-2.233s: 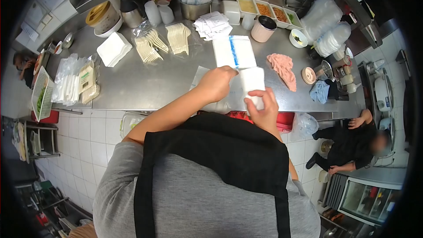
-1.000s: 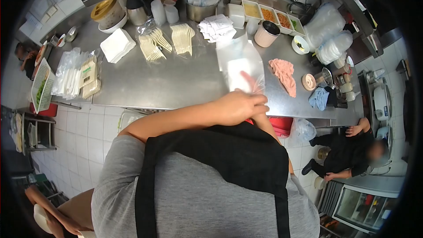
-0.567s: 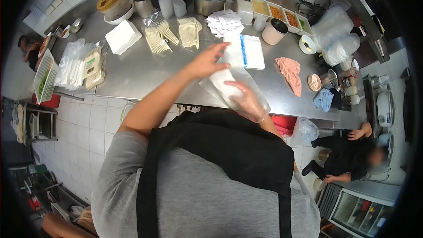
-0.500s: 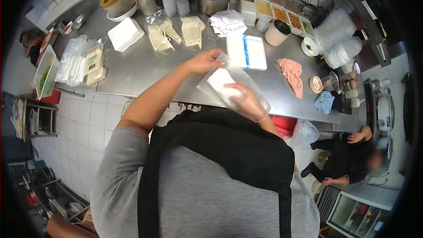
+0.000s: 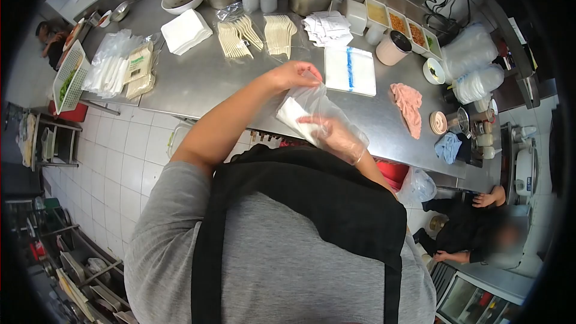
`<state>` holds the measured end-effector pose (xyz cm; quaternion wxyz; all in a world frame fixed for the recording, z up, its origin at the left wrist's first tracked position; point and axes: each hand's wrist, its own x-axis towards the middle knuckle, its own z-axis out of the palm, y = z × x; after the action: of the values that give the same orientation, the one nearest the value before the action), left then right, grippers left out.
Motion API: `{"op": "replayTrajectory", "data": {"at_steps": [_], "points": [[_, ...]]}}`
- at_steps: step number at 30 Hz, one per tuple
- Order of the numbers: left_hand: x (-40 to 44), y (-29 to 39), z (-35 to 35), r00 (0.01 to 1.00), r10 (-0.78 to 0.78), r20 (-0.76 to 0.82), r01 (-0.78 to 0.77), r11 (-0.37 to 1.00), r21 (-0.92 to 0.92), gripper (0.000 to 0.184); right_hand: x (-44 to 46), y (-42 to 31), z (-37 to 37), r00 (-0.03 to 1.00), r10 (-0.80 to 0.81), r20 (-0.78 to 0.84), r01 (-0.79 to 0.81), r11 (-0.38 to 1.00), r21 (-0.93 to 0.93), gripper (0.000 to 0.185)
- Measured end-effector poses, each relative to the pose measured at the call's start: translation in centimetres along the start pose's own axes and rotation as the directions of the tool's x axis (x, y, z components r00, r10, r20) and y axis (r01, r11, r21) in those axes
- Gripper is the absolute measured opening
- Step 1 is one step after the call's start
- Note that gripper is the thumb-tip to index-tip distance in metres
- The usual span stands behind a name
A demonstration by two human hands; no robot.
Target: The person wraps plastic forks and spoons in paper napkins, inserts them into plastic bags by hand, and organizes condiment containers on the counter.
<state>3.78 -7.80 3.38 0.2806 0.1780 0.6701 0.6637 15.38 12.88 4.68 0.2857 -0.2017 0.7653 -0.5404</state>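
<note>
My left hand (image 5: 297,76) is closed in a pinch on the upper edge of a clear plastic bag (image 5: 315,97). My right hand (image 5: 337,137) is inside that bag, which reaches down to the wrist. Its fingers, seen through the film, rest against a folded white wad that looks like paper napkins (image 5: 292,113), also within the bag. Both hands are over the front edge of the steel counter (image 5: 222,93). Just beyond them lies a white stack with a blue stripe (image 5: 360,72).
Behind are bagged wooden cutlery (image 5: 279,35), white napkins (image 5: 186,31) and white paper slips (image 5: 327,28). A pink cloth (image 5: 407,108) and blue cloth (image 5: 448,147) lie rightward. White plastic bags (image 5: 108,72) lie left. Another person (image 5: 471,228) is at lower right.
The view has shifted, moving the counter items rightward in the frame. The bag's film now lies further over my right hand, while my left hand keeps its pinch.
</note>
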Motion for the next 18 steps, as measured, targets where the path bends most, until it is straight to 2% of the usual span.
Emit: {"op": "replayTrajectory", "data": {"at_steps": [2, 3, 6, 8, 9, 11, 12, 14, 15, 17, 18], "points": [[-1.6, -0.1, -1.0, 0.983, -0.181, -0.042, 0.185, 0.975, 0.121, 0.026, 0.2, 0.6, 0.1, 0.997, -0.081, -0.002, 0.081, 0.995, -0.052, 0.040], [-2.4, -0.3, -1.4, 0.961, -0.268, -0.073, 0.277, 0.945, 0.175, 0.028, 0.0, 0.2, 0.2, 0.999, -0.036, 0.001, 0.036, 0.999, -0.023, 0.040], [-3.9, -1.4, -1.9, 0.963, -0.218, 0.159, 0.223, 0.975, -0.012, 0.034, -0.4, -1.3, 0.4, 0.996, 0.084, 0.019, -0.084, 0.996, 0.034, 0.041], [-4.5, -1.5, -1.6, 0.960, -0.190, 0.204, 0.180, 0.982, 0.063, 0.035, -0.4, -1.9, 0.3, 0.989, 0.143, 0.029, -0.144, 0.989, 0.024, 0.042], [-4.7, -1.3, -1.5, 0.958, -0.176, 0.226, 0.156, 0.983, 0.101, 0.036, -0.2, -1.9, 0.2, 0.998, 0.061, 0.032, -0.060, 0.997, -0.040, 0.044], [-4.3, -3.1, -1.6, 0.974, -0.125, 0.188, 0.128, 0.992, -0.001, 0.034, 0.0, -1.8, -0.1, 0.993, -0.101, 0.053, 0.109, 0.981, -0.161, 0.049], [-4.2, -3.7, -1.8, 0.980, -0.101, 0.168, 0.111, 0.993, -0.050, 0.033, 0.2, -0.7, -0.3, 0.987, -0.159, 0.007, 0.158, 0.973, -0.168, 0.054], [-5.1, -3.4, -2.4, 1.000, 0.024, -0.008, -0.025, 0.993, -0.119, 0.031, 0.3, 2.2, -1.4, 0.958, -0.272, -0.086, 0.253, 0.949, -0.186, 0.067], [-5.8, -3.1, -3.0, 0.992, 0.083, -0.100, -0.097, 0.985, -0.146, 0.031, -0.5, 2.0, -2.4, 0.959, -0.239, -0.151, 0.233, 0.971, -0.054, 0.070], [-7.5, -2.3, -4.8, 0.970, 0.097, -0.222, -0.132, 0.980, -0.151, 0.030, -2.4, 1.2, -4.7, 0.955, -0.148, -0.258, 0.205, 0.955, 0.214, 0.078], [-8.5, -2.1, -5.4, 0.950, 0.096, -0.297, -0.148, 0.976, -0.158, 0.031, -2.9, 1.5, -5.6, 0.945, -0.055, -0.323, 0.154, 0.945, 0.289, 0.079]]}}
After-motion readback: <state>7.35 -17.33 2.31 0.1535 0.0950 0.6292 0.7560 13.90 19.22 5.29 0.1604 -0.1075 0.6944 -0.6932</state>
